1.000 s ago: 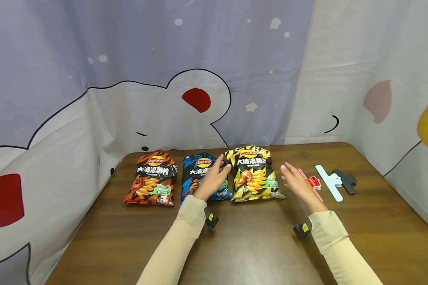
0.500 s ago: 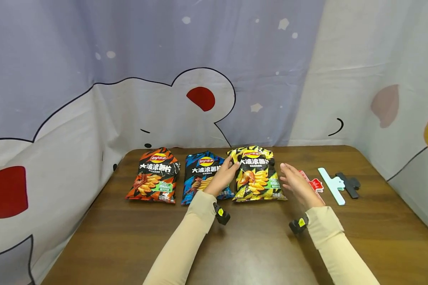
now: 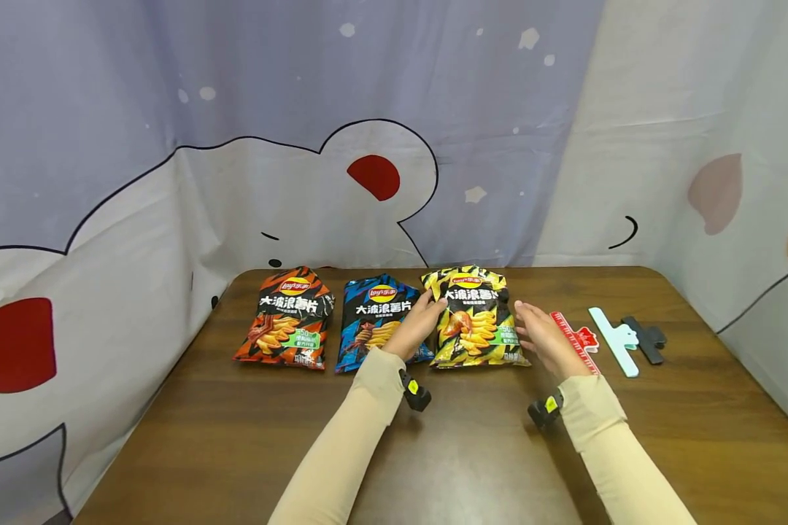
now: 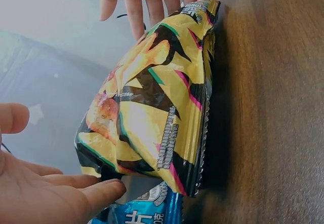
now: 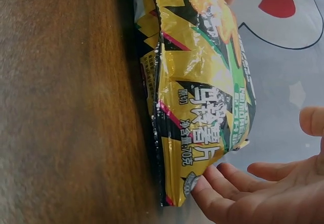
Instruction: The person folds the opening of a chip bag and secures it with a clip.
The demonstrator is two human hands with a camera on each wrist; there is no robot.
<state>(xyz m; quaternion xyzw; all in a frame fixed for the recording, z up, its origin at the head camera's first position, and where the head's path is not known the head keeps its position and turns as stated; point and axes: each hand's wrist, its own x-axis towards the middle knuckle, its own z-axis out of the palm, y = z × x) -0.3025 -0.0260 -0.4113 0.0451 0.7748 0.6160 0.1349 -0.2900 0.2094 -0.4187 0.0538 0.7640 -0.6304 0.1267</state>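
Observation:
A yellow and black potato chip bag (image 3: pixel 476 328) lies face up between the two hands. At its left edge is my left hand (image 3: pixel 415 327), fingers extended and thumb raised; in the left wrist view the fingers (image 4: pixel 76 183) reach beside the bag's side. My right hand (image 3: pixel 546 337) flanks the right edge, and in the right wrist view its fingertips (image 5: pixel 202 186) appear to touch the bag near a corner. Neither hand grips it. A blue chip bag (image 3: pixel 374 310) lies left of the yellow one, partly hidden by the left hand. Farther left lies an orange-red chip bag (image 3: pixel 287 321).
Right of the right hand lie a red clip (image 3: pixel 581 338), a pale mint clip (image 3: pixel 617 339) and a black clip (image 3: pixel 645 340). All rest on a brown wooden table (image 3: pixel 473 452). A printed curtain (image 3: pixel 269 189) hangs behind the table's far edge.
My left hand has moved right, from over the blue bag to the yellow bag's left edge. The right hand stays close to the right edge. The head view has shifted slightly.

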